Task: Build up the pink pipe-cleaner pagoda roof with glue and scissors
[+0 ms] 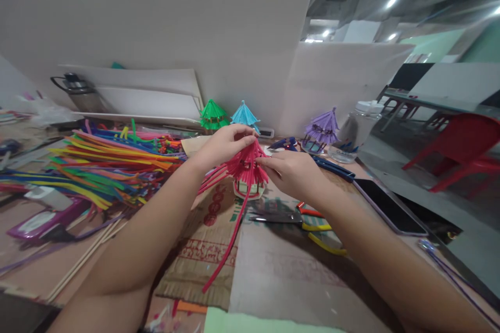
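Observation:
A small pavilion model with a pink pipe-cleaner roof (pixel 247 169) stands on the cardboard-covered table (pixel 273 270). My left hand (pixel 222 145) pinches the top of the roof from the left. My right hand (pixel 291 171) has its fingers closed on the roof's right edge. A long pink pipe cleaner (pixel 230 242) trails from the roof down toward me.
A heap of coloured pipe cleaners (pixel 101 166) fills the left. Finished green (pixel 213 114), blue (pixel 244 114) and purple (pixel 322 127) pavilions stand at the back. Pliers (pixel 297 216) and a phone (pixel 390 208) lie right; a red chair (pixel 461 151) stands beyond the table edge.

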Tool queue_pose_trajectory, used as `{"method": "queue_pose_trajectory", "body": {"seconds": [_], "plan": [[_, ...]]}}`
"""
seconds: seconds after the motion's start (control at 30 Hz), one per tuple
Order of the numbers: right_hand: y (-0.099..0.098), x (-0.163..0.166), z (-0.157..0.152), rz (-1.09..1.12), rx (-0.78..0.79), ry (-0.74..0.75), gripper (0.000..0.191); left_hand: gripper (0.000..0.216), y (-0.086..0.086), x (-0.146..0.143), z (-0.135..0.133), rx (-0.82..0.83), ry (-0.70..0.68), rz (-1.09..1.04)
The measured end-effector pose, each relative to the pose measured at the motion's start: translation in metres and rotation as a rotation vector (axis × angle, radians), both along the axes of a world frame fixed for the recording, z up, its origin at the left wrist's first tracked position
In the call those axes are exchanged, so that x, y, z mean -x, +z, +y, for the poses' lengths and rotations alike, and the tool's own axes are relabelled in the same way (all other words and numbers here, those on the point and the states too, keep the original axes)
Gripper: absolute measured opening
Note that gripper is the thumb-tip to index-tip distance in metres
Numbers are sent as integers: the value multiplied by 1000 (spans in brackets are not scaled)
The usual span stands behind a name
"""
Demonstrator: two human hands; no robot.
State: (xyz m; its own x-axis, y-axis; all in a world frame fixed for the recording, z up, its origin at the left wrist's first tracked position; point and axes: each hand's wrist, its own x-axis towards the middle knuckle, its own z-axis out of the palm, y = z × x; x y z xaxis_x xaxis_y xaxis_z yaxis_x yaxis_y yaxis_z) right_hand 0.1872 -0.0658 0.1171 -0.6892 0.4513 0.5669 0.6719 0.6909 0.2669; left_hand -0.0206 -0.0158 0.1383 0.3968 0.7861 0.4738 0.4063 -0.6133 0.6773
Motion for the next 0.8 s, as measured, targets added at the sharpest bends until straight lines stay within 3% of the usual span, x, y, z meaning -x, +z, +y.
{"method": "queue_pose_trajectory", "body": {"seconds": [0.2, 0.8], "plan": [[-13, -2, 4, 43, -51, 7, 32, 30, 0, -1, 0, 0, 0, -1], [-21, 1, 1, -31, -43, -101, 33, 31, -1, -3, 0, -11, 7, 20]]}}
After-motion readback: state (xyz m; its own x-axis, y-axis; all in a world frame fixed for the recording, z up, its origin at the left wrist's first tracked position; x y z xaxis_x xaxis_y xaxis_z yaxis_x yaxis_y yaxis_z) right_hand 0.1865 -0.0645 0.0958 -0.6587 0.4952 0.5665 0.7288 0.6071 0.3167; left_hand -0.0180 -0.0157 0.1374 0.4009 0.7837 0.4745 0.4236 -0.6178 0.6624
